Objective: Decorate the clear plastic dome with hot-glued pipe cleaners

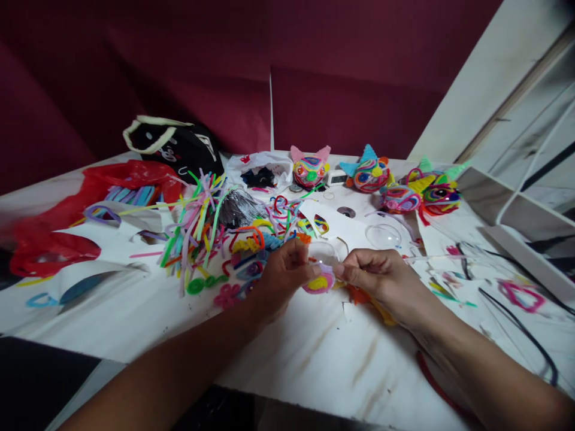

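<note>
- Left hand (281, 272): reaches in from the lower left; thumb and fingertips are pressed together in a pinch on the left edge of the coiled pipe-cleaner disc (318, 283), the other fingers curled under.
- Right hand (381, 278): reaches in from the lower right; thumb and forefinger pinch the disc's right edge, the remaining fingers folded loosely toward the palm.
- Coiled pipe-cleaner disc: a small pink spiral with a yellow centre, held between the 2 hands just above the white table (314, 365), near its middle.
- Clear plastic half-sphere (324, 250): sits just behind the fingertips; whether it touches the disc cannot be told.
- Second clear half-sphere (383, 235): rests on the table behind the right hand, apart from it.
- Pile of loose pipe cleaners (202, 230): many colours, spread to the left of the left hand.
- 4 finished pipe-cleaner heads with pointed ears: 1 pink-eared (309, 169), 1 blue-eared (369, 173), and 2 close together at the far right (399, 199) (441, 194).
- Small digital clock (336, 177): stands between the first 2 heads.
- Red plastic bag (54, 236): lies at the table's left edge.
- Black tote bag (179, 146): stands at the far left corner, against the dark red wall.
- Black cord (516, 323): trails across the table's right side.
</note>
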A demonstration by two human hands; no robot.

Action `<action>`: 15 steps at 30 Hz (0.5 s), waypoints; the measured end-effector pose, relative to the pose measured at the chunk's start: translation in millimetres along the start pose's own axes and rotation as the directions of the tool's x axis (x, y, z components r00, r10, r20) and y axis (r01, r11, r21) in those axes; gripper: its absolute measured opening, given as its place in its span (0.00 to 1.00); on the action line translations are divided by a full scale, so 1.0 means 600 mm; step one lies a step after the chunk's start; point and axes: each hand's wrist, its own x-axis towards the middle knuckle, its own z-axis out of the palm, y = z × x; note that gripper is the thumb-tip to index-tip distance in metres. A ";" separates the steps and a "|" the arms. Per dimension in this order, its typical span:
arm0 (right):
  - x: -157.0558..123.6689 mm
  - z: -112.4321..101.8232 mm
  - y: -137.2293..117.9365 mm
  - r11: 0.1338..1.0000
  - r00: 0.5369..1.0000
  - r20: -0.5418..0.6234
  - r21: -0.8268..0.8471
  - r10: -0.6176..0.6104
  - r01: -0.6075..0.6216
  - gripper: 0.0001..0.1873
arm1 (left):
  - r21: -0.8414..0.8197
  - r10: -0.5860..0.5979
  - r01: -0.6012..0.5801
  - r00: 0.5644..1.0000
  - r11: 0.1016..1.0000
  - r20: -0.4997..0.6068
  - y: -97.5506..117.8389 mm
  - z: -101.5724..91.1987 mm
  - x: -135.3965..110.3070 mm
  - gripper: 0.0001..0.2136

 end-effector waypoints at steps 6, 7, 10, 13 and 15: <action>0.004 0.002 0.005 0.999 0.999 0.015 0.033 0.031 -0.031 0.21 | -0.009 0.004 -0.004 1.000 1.000 0.012 -0.006 -0.004 0.004 0.15; 0.005 0.002 0.006 0.999 0.999 0.017 0.038 0.035 -0.035 0.22 | -0.008 0.001 -0.001 1.000 1.000 0.004 -0.007 -0.004 0.005 0.15; 0.004 -0.001 0.008 0.997 0.998 0.037 0.055 0.044 -0.046 0.23 | -0.003 -0.011 0.011 1.000 1.000 -0.020 -0.008 -0.005 0.007 0.15; 0.002 -0.005 0.008 0.995 0.997 0.059 0.084 0.048 -0.053 0.24 | -0.012 -0.002 0.002 1.000 1.000 -0.016 -0.008 -0.004 0.007 0.15; 0.001 -0.006 0.008 0.995 0.997 0.056 0.088 0.048 -0.053 0.25 | -0.016 0.009 -0.009 1.000 1.000 -0.013 -0.007 -0.004 0.006 0.15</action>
